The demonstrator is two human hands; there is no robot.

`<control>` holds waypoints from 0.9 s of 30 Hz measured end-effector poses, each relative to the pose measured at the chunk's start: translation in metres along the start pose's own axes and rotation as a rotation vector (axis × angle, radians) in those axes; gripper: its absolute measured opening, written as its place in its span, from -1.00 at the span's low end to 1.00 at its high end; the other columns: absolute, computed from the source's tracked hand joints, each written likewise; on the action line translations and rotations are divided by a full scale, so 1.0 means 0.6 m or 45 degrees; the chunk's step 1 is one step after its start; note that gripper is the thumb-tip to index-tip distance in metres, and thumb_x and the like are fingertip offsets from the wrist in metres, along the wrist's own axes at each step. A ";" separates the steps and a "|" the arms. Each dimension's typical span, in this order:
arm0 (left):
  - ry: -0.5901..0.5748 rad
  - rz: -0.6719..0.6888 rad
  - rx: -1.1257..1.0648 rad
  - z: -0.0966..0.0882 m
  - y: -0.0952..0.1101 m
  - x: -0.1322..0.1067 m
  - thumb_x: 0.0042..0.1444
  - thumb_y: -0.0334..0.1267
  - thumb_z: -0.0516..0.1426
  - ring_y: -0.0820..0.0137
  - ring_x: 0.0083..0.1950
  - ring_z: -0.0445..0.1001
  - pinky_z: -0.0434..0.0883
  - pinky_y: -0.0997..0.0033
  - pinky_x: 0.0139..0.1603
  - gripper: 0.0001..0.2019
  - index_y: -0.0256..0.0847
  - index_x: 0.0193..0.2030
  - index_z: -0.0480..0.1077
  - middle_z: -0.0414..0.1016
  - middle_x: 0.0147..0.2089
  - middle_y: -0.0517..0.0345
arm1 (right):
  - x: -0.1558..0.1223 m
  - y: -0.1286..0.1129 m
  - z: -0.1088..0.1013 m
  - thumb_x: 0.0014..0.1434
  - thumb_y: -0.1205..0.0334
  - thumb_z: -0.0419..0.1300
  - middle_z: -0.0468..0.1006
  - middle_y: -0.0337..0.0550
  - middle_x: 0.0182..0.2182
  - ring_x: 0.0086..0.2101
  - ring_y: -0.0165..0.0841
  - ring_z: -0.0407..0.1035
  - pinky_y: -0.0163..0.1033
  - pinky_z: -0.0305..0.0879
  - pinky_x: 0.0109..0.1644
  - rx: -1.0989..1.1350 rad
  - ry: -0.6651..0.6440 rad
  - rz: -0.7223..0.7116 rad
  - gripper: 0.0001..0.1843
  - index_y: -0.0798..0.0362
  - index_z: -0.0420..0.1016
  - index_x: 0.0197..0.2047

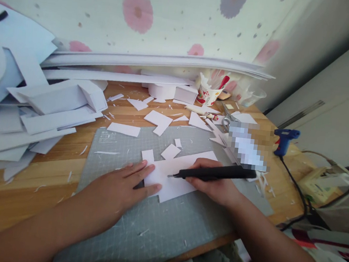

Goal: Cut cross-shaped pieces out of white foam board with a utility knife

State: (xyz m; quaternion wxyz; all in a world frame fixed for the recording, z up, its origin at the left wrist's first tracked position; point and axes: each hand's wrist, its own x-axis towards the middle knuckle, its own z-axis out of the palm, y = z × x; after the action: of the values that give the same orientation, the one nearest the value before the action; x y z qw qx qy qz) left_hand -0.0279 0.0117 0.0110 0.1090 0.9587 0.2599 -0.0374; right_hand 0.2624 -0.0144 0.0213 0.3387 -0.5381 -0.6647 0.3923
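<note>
My left hand (124,186) lies flat with fingers stretched out, pressing down the left edge of a white foam-board piece (178,171) on the grey cutting mat (150,229). My right hand (215,186) is closed round a black craft knife (213,173). The knife lies nearly level, and its blade tip touches the white piece near its middle. Two small white offcuts (171,151) lie just beyond the piece.
Stacked white foam-board sheets and folded shapes (38,107) fill the left and back of the wooden table (29,186). Scraps (158,120), scissors (226,120), a paper cup with tools (208,95) and a blue glue gun (283,139) with its cable sit at the right.
</note>
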 end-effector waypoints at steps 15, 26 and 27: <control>0.003 0.008 0.058 0.000 -0.003 0.004 0.12 -0.60 -0.01 0.00 0.45 0.15 0.35 -0.07 0.30 -0.27 0.17 0.37 0.26 0.16 0.47 0.02 | -0.022 -0.006 -0.005 0.04 0.24 0.27 0.40 -0.29 -0.58 -0.51 -0.40 0.26 -0.29 0.16 -0.42 -0.219 0.102 -0.049 -0.80 0.00 0.36 -0.55; 0.086 0.065 0.097 0.012 -0.009 0.001 0.08 -0.63 -0.05 -0.11 0.42 0.17 0.39 -0.17 0.23 -0.25 0.08 0.36 0.29 0.19 0.44 -0.16 | -0.036 0.000 -0.015 0.08 0.18 0.25 0.41 -0.27 -0.56 -0.50 -0.40 0.26 -0.30 0.11 -0.43 -0.239 0.108 -0.086 -0.79 0.02 0.37 -0.53; 0.099 0.068 0.100 0.013 -0.009 0.001 0.09 -0.63 -0.06 -0.10 0.42 0.17 0.39 -0.16 0.23 -0.25 0.09 0.36 0.29 0.19 0.44 -0.15 | -0.037 0.001 -0.016 0.09 0.17 0.25 0.42 -0.26 -0.55 -0.50 -0.39 0.27 -0.30 0.12 -0.42 -0.241 0.103 -0.085 -0.78 0.02 0.37 -0.52</control>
State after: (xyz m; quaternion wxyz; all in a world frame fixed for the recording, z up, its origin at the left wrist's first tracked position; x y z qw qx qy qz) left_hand -0.0303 0.0148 0.0022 0.0622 0.9696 0.2365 -0.0074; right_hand 0.2754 -0.0348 0.0247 0.3259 -0.5607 -0.7020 0.2943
